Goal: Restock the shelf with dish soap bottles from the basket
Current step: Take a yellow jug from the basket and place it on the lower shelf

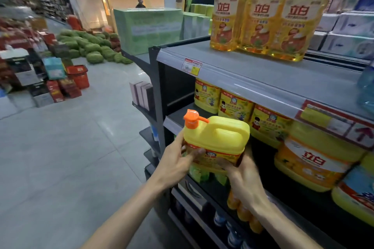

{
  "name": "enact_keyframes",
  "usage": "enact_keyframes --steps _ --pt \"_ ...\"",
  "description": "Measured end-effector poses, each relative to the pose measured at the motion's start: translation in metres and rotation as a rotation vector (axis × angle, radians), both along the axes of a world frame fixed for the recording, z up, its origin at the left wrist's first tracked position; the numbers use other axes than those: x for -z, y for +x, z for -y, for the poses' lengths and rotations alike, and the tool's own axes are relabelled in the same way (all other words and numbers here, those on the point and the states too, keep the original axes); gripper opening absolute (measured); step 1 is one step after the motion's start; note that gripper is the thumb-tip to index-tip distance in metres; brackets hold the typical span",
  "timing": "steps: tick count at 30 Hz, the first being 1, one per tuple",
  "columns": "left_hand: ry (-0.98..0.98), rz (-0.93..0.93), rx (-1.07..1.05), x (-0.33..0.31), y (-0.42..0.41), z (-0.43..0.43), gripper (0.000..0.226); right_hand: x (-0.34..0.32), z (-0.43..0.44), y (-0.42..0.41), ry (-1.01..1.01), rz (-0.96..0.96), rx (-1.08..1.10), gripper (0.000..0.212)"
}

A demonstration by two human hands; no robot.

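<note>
I hold a yellow dish soap jug (219, 139) with an orange pump cap upright in front of the second shelf (178, 119). My left hand (176, 161) grips its left lower side, thumb across the label. My right hand (242, 175) grips its right lower side from beneath. Similar yellow jugs (234, 105) stand in a row on that shelf, to the right of a bare stretch at its left end. Three clear yellow pump bottles (267, 19) stand on the top shelf (263, 74). No basket with soap is in view.
Larger yellow jugs (315, 159) fill the shelf at right. Smaller bottles (242, 214) sit on lower shelves. The aisle floor (70, 137) lies to the left, with a red shopping basket (80, 75), stacked boxes and a pile of watermelons (91, 46). Two people stand far back.
</note>
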State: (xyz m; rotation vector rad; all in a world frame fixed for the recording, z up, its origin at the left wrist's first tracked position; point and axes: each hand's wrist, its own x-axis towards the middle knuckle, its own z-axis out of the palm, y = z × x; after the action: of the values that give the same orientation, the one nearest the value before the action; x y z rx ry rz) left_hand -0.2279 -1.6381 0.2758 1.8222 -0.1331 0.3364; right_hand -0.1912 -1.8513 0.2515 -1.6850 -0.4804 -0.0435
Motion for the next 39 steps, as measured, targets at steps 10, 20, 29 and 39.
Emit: enact_keyframes --steps 10,20,29,39 --pt "-0.045 -0.017 0.204 -0.002 0.099 -0.075 0.062 -0.001 -0.085 0.059 0.019 0.061 0.361 0.079" --pt "-0.083 0.047 0.274 -0.004 0.170 -0.119 0.050 0.005 -0.149 0.114 -0.033 0.015 0.590 0.078" --pt "-0.150 -0.005 0.295 0.004 0.199 -0.126 0.053 -0.003 -0.172 0.124 -0.061 -0.052 0.693 0.077" --pt "-0.035 -0.070 0.336 0.027 0.203 -0.133 0.074 -0.002 -0.172 0.118 -0.227 -0.159 0.684 0.089"
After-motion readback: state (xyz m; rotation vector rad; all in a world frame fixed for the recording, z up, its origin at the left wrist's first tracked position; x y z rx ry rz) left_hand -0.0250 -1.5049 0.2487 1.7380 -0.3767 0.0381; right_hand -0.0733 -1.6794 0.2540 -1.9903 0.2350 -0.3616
